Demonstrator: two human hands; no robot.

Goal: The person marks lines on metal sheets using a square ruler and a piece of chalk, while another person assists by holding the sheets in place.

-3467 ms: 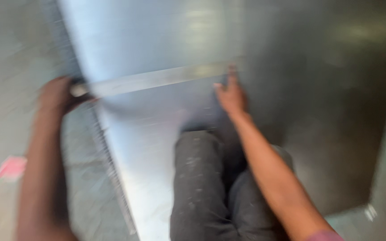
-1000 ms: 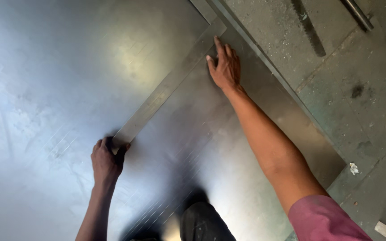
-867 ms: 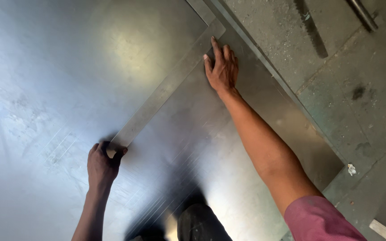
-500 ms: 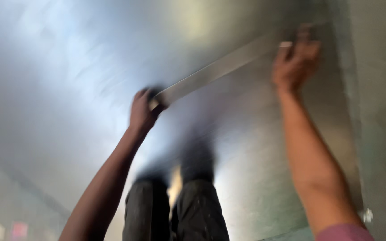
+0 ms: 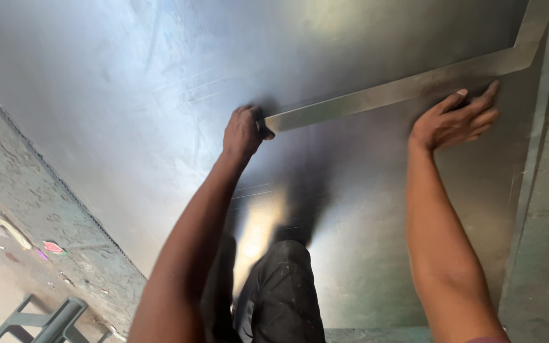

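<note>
Long steel square lies flat on metal sheet.

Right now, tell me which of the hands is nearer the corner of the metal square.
Right. The right hand lies flat beside the long blade just below the corner of the metal square; the left hand grips the blade's far end, away from it.

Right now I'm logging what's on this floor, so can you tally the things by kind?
Metal sheet: 1
Metal square ruler, held down by the left hand and right hand: 1
Grey stool: 1
Paper scraps: 2 at least
Total: 5
</note>
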